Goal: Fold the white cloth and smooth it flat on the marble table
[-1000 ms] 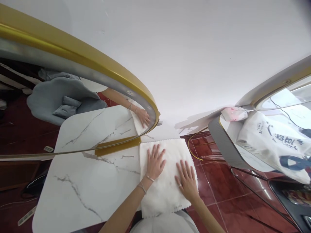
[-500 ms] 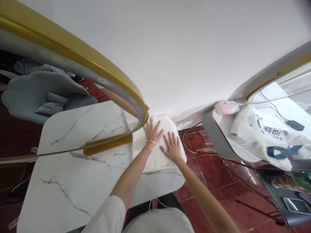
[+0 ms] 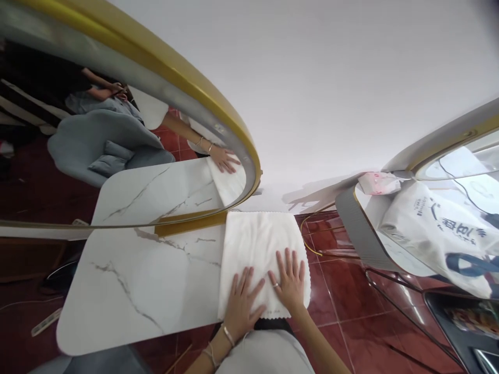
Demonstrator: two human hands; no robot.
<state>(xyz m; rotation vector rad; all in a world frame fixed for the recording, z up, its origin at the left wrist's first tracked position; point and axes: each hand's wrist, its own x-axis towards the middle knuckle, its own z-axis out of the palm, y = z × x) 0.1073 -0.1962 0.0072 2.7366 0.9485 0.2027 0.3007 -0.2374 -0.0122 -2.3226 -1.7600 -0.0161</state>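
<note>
A white cloth [image 3: 257, 236] with a scalloped edge lies flat over the right end of the marble-patterned table [image 3: 144, 280]. Palm down on its near left part, my left hand [image 3: 241, 301] rests with fingers spread, bracelets at the wrist. My right hand [image 3: 289, 280], with a ring on one finger, also lies flat on the cloth, toward its right edge. Neither hand grips anything. Small dark marks show along the cloth's near edge, between the hands.
A large gold-framed mirror [image 3: 210, 88] stands on the table and reflects a grey chair and a person. To the right, a second table [image 3: 364, 228] holds a white printed bag [image 3: 432, 223] and a tissue pack [image 3: 378, 183]. A power strip [image 3: 46, 322] lies on the left.
Both hands have slid toward my body across the cloth. The cloth now reaches the table's near edge and looks smoother. The view has shifted as well.
</note>
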